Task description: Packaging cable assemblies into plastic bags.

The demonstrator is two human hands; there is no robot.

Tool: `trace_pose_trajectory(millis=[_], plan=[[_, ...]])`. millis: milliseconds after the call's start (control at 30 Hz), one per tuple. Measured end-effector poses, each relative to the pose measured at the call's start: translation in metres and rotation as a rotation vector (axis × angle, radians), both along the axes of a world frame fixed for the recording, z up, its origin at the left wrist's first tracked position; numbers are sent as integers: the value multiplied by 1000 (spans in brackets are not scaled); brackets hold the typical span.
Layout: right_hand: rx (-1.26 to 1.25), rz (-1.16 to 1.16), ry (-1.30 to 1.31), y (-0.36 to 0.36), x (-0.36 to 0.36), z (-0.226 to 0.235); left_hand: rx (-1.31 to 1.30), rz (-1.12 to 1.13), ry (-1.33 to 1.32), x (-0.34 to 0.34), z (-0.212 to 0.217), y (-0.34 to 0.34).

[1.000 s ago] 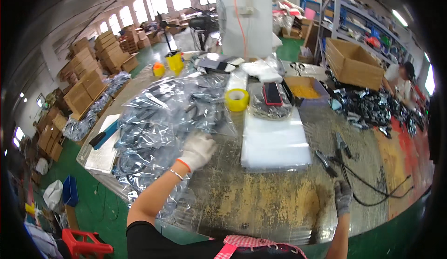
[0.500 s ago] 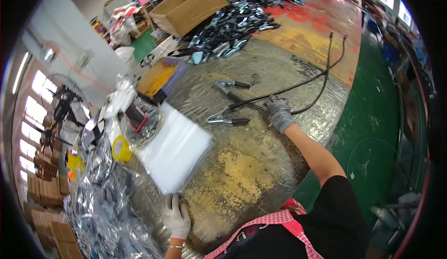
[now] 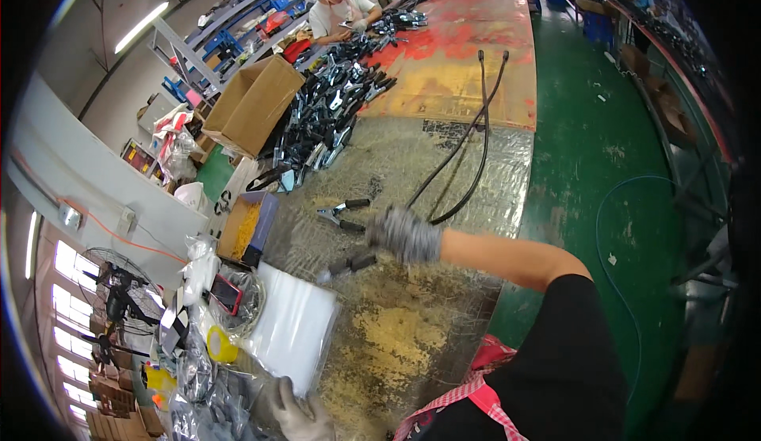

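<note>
My right hand point(image 3: 406, 235), in a grey glove and smeared by motion, is over the near end of a black cable point(image 3: 468, 195). Whether its fingers grip the cable is not clear. Just left of it lie a metal spring clamp point(image 3: 342, 216) with black handles and a second, blurred clamp point(image 3: 349, 268). The cable runs away from me in two strands that cross. My left hand point(image 3: 301, 416), in a white glove, has its fingers stretched out at the near edge of a stack of clear plastic bags point(image 3: 292, 326).
A big heap of spring clamps point(image 3: 329, 124) lies farther up the table beside an open cardboard box point(image 3: 254, 104). A box of yellow pieces point(image 3: 246, 231), a phone point(image 3: 227, 294) and a yellow tape roll point(image 3: 221, 344) are to the left. A co-worker point(image 3: 341, 9) sits at the far side.
My view has tilted up and shifted, bringing the co-worker into sight. My right hand has moved nearer the clamps and blurs. My left hand stays by the bags' near edge.
</note>
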State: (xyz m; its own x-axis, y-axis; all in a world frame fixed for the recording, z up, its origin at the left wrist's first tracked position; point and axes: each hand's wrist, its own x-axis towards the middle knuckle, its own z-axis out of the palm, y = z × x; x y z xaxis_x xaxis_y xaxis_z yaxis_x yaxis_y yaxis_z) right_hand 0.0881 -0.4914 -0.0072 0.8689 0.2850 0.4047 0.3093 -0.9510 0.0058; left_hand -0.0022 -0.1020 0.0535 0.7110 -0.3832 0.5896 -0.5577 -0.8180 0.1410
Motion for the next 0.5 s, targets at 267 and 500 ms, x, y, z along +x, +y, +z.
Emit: trace_pose_trajectory(millis=[267,500], plan=[[223,761,64,115,-84,68,-666,43,1054,-24,71,-32],[546,-132,390,14,-20,-10,-1632,-413,557,-22,120,156]])
